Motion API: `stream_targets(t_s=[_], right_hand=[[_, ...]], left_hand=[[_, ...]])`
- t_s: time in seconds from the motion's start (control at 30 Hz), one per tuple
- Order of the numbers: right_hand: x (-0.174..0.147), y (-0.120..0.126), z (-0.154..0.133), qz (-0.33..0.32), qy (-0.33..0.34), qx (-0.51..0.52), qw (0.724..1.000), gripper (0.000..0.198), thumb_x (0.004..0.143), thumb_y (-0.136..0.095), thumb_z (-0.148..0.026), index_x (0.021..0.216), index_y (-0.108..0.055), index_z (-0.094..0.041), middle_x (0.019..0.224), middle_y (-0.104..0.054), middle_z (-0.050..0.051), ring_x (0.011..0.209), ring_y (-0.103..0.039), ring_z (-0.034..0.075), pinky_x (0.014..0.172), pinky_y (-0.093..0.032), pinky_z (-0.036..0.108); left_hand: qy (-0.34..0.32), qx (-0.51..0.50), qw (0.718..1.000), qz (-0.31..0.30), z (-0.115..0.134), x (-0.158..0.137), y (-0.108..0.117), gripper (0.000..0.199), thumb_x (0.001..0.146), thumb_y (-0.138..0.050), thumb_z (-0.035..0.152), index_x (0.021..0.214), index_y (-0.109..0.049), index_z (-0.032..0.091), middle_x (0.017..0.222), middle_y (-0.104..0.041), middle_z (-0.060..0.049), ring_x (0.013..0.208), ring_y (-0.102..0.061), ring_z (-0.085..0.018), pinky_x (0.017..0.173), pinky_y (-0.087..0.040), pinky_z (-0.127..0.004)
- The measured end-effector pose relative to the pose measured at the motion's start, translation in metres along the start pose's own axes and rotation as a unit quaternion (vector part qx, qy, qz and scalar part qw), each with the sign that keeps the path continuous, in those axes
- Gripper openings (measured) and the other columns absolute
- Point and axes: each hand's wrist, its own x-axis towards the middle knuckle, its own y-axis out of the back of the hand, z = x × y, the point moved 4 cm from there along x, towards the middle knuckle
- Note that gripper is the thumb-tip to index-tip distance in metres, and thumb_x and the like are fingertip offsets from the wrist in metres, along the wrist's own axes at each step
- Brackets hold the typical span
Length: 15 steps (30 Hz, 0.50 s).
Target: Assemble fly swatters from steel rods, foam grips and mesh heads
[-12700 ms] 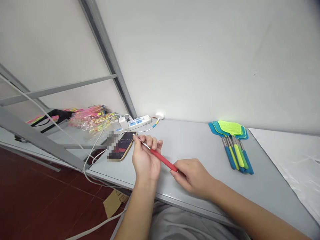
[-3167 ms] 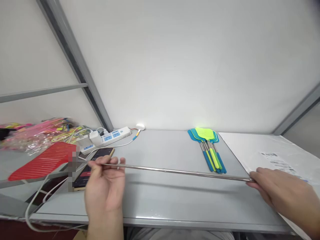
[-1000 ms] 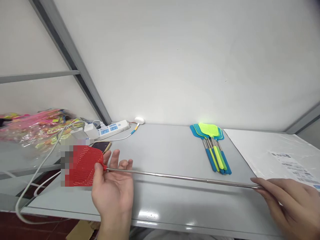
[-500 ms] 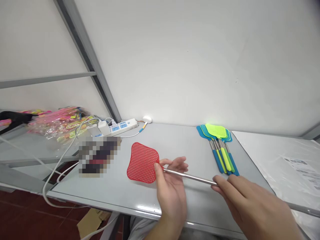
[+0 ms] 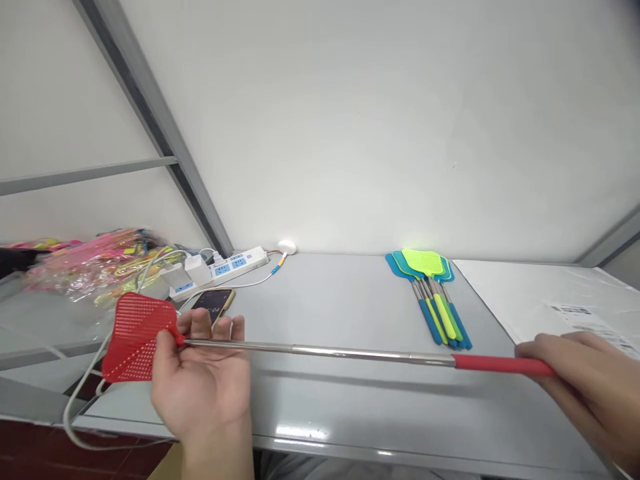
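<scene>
A red fly swatter (image 5: 350,353) with a telescopic metal rod stretches level across the view above the table, its rod drawn out long. My left hand (image 5: 205,380), palm up, pinches the neck just beside the perforated red head (image 5: 137,340). At the other end my right hand (image 5: 585,387) is wrapped round the red grip, hiding its tip. Behind the rod lies a pile of fly swatters (image 5: 435,300) with blue, green and yellow handles, the topmost head bright yellow.
A white power strip (image 5: 235,267) with plugged-in adapters stands at the back left, a phone (image 5: 215,303) in front of it. White cables (image 5: 75,400) loop off the left edge. Bagged colourful items (image 5: 100,267) lie far left; a white plastic sheet (image 5: 550,287) covers the right side.
My hands have moved apart: the left went far left with the swatter head, the right went right with the grip. The metal rod has lengthened, and the red grip now shows.
</scene>
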Motion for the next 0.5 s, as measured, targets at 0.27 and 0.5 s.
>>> stream_targets(t_s=[0.27, 0.5], right_hand=[[0.011, -0.041, -0.056, -0.022, 0.132, 0.009, 0.991, 0.042, 0.099, -0.031, -0.047, 0.074, -0.054, -0.022, 0.055, -0.055, 0.001, 0.049, -0.053, 0.017, 0.048, -0.033, 0.028], [0.017, -0.068, -0.103, -0.095, 0.087, 0.173, 0.977, 0.034, 0.101, -0.031, -0.036, 0.074, -0.045, -0.022, 0.056, -0.051, -0.002, 0.049, -0.046, 0.015, 0.05, -0.027, 0.028]], left_hand=[[0.051, 0.077, 0.994, -0.053, -0.067, -0.053, -0.007, 0.027, 0.093, -0.044, 0.043, 0.084, -0.057, 0.021, 0.08, -0.071, 0.0, 0.061, -0.067, -0.016, 0.073, -0.052, -0.033], [0.174, 0.101, 0.965, -0.169, -0.113, -0.121, -0.013, 0.034, 0.094, -0.042, 0.052, 0.084, -0.052, 0.021, 0.085, -0.074, -0.007, 0.071, -0.072, -0.024, 0.081, -0.051, -0.043]])
